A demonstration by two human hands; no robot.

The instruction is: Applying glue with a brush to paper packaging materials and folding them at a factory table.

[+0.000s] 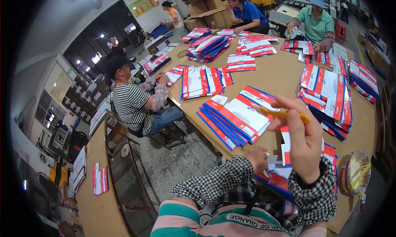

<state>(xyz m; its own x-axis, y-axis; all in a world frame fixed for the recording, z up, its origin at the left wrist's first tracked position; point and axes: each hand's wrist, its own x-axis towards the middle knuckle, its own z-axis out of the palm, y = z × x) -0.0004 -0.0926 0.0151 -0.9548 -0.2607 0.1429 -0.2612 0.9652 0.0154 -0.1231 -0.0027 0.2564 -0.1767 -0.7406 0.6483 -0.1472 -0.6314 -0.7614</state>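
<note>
Raised over the table, my right hand [304, 143] is closed around a slim yellow-orange handled tool [270, 112], held like a pen with its narrow end toward the left. What its tip is made of is too small to tell. My left hand [258, 159] is low at the table's near edge, fingers curled at the edge of flat printed cartons [277, 171] in red, white and blue. Its fingertips are partly hidden. Just beyond both hands lies a fanned stack of the same cartons [243, 117]. Checked sleeves cover both my forearms.
More carton stacks [326, 92] cover the table at right and far side. A round taped bundle [358, 175] sits at the right edge. A person in stripes [131, 100] sits at left; others in blue [248, 15] and green [313, 24] work across the table.
</note>
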